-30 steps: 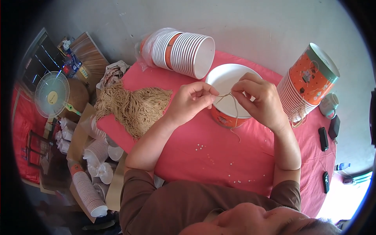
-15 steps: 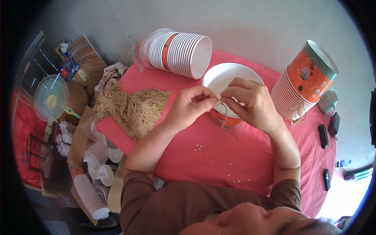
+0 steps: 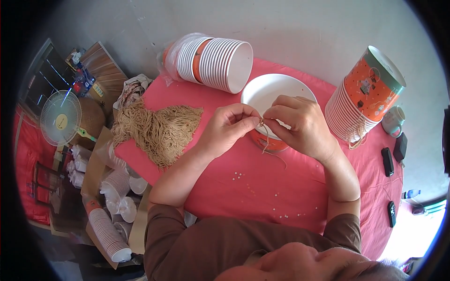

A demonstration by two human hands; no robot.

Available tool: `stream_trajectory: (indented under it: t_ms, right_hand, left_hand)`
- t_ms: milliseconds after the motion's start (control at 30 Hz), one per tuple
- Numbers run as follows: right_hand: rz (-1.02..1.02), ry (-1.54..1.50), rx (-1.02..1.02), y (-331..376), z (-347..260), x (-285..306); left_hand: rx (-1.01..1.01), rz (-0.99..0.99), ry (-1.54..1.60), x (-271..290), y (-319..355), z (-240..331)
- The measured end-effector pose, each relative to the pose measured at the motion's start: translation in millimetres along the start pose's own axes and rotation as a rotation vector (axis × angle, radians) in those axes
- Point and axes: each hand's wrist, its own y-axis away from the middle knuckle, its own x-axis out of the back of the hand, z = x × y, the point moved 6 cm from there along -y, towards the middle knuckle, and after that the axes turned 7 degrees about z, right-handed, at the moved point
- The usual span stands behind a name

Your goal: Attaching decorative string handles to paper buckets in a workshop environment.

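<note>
Over the near rim of an orange paper bucket (image 3: 255, 89) with a white inside, my two hands meet fingertip to fingertip. My left hand (image 3: 232, 126) pinches a thin tan cord (image 3: 268, 140) between thumb and forefinger. Close beside it, my right hand (image 3: 297, 122) pinches the same cord, its fingers bent. A small knot or loop seems to sit between the fingertips, too small to make out fully. The cord's loose ends dangle in front of the bucket. Left of my left hand lies a large bundle of tan cords (image 3: 164, 131).
Nested buckets in plastic (image 3: 215, 63) lie at the back; an upside-down bucket stack (image 3: 358, 103) with cords on it stands right. A mug (image 3: 393, 122) and black devices (image 3: 387, 161) line the right edge. Small white dots (image 3: 238, 176) dot the red cloth. A carton of cups (image 3: 112, 187) and a fan (image 3: 61, 117) are left.
My fingertips have shifted slightly around the cord, and its hanging ends have moved a little. Both hands stay in nearly the same place over the bucket.
</note>
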Motion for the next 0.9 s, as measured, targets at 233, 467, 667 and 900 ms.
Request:
stream_trajectory:
  t_ms: [233, 467, 667, 900]
  right_hand:
    - [-0.004, 0.015, -0.016, 0, 0, -3]
    - [-0.116, -0.258, -0.266, 5, 15, -7]
    - [-0.205, -0.436, -0.42, 8, 23, -15]
    - [-0.289, -0.74, -0.52, 11, 28, -22]
  left_hand:
    - [-0.075, 0.011, -0.093, 2, 1, -1]
    - [-0.224, 0.033, -0.198, -5, 2, 4]
    - [-0.476, 0.016, -0.271, -5, 4, 7]
    - [-0.625, 0.02, -0.318, -6, 5, 15]
